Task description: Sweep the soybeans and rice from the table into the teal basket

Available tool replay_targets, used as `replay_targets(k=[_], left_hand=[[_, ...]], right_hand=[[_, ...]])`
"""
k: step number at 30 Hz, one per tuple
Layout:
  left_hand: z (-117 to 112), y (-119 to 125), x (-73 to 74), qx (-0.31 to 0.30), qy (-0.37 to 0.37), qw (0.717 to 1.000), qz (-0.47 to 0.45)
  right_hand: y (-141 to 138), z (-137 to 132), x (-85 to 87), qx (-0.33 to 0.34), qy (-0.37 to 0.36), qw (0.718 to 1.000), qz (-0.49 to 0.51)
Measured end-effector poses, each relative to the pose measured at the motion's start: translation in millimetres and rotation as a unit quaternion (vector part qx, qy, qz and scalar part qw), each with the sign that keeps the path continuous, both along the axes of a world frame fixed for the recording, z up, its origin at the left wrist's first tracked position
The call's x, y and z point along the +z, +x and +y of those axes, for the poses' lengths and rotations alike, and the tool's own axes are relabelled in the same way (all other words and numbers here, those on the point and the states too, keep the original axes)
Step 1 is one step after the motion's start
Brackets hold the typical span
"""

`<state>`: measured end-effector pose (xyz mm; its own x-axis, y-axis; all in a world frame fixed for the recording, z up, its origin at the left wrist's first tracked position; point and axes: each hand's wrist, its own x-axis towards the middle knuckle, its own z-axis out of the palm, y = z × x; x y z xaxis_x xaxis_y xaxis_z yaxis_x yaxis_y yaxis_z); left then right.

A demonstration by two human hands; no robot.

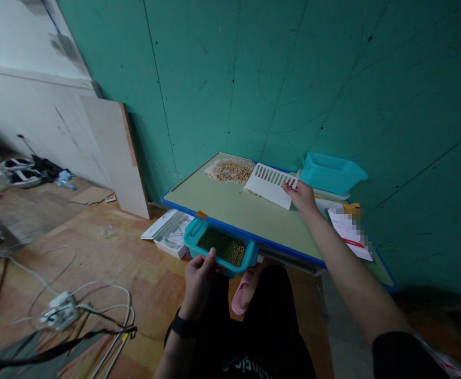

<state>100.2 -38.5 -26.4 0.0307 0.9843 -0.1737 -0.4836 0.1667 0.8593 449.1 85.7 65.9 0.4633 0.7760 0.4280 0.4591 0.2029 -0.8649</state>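
My left hand [199, 273] grips the near rim of a turquoise plastic tub [189, 239], thumb on top. Green beans [224, 247] fill part of the tub, which is held at the table's front edge. On the table, my right hand [302, 197] pinches the right end of a white slotted plastic piece [270, 192]. The slotted piece leans with its row of slots along the top. Its left end touches or nearly touches a spread pile of tan beans and pale grains [232, 171] near the table's back edge.
A second turquoise tub [333, 172] stands at the table's back right, near a clipboard with paper [351, 234]. Below the table's left front is an open white box [171, 234]. A power strip [60, 310] with cables lies on the floor. A green wall [273, 79] rises behind.
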Motion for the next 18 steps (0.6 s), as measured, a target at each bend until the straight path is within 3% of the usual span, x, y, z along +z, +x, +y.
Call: replay_targets(k=[18], left_hand=[[-0.1, -0.4, -2.6, 0.004, 0.001, 1.000, 0.003]], right_hand=[[-7.7, -1.9, 0.4, 0.031, -0.015, 0.997, 0.067]])
